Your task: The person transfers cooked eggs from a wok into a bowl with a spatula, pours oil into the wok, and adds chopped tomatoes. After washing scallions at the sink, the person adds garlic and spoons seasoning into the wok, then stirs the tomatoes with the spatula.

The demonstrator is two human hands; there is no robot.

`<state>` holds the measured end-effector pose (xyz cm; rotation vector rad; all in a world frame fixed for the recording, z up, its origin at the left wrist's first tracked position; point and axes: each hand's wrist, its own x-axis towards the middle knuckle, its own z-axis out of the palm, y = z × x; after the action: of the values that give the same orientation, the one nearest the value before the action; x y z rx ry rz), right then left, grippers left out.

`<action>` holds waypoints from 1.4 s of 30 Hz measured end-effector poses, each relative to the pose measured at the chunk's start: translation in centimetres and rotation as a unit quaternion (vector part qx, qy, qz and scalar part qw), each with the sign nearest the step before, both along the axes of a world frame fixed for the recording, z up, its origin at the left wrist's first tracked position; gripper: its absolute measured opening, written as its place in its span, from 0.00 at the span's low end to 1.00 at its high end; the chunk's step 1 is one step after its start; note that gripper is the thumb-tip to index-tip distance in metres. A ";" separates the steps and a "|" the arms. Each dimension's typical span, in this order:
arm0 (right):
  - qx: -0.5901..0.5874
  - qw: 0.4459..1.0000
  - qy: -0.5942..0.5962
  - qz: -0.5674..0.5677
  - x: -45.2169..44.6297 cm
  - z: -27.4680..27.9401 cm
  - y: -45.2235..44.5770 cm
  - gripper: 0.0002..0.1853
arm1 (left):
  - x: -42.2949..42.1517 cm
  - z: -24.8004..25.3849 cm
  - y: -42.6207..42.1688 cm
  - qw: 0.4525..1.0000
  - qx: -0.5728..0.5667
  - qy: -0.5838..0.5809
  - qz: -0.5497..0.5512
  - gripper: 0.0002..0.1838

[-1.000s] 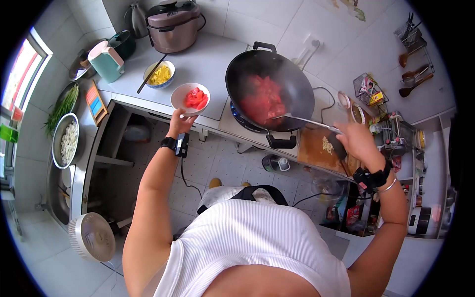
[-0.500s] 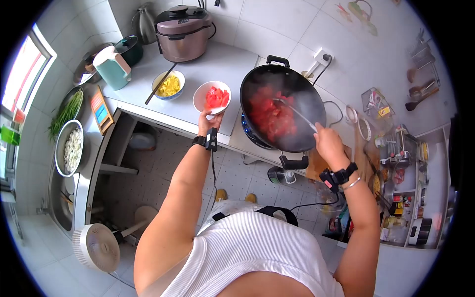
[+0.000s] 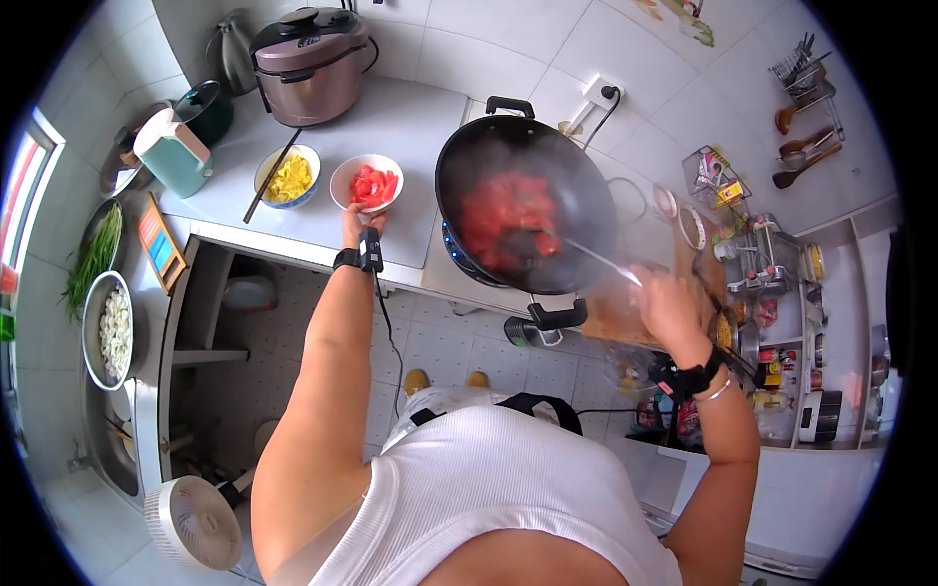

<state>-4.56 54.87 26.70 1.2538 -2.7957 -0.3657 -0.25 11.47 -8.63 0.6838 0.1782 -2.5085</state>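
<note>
My left hand (image 3: 363, 225) is closed on the near side of a white bowl (image 3: 341, 186) holding red tomato pieces (image 3: 372, 185). The bowl is at the counter's front edge; I cannot tell whether it touches the surface. My right hand (image 3: 670, 305) grips the handle of a metal spatula (image 3: 604, 260). Its blade reaches into a black wok (image 3: 582, 200) and is blurred among the cooking tomatoes (image 3: 503, 207). Steam rises from the wok, which stands on a burner with blue lights (image 3: 450, 239).
A bowl of yellow food, apparently egg (image 3: 291, 180), has chopsticks (image 3: 273, 174) across it. Behind stand a rice cooker (image 3: 313, 78) and mint kettle (image 3: 172, 154). At left are green stalks (image 3: 95, 256) and a pan of white pieces (image 3: 115, 332). A cutting board (image 3: 635, 301) lies right of the wok.
The spatula blade has moved from the wok's upper middle toward its near right side, and my right hand has drawn back to the right. The camera view has swung right. My left hand stays on the bowl.
</note>
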 end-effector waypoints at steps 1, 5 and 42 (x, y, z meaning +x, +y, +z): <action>0.030 0.998 0.003 -0.060 -0.8 0.3 -0.3 0.11 | 0.1 0.5 -0.3 1.000 0.023 -0.003 -0.005 0.34; 0.001 0.996 0.083 -0.011 -6.8 -0.9 2.0 0.11 | 1.0 2.2 0.7 0.997 0.073 -0.021 -0.014 0.31; -0.081 0.986 0.033 0.141 -7.3 -2.3 -6.6 0.09 | 25.8 11.5 11.6 0.948 -0.217 -0.215 -0.087 0.21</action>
<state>-11.87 48.28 24.42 1.5375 -2.4848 -0.1548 25.52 23.05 2.92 1.0619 -0.5965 -2.3634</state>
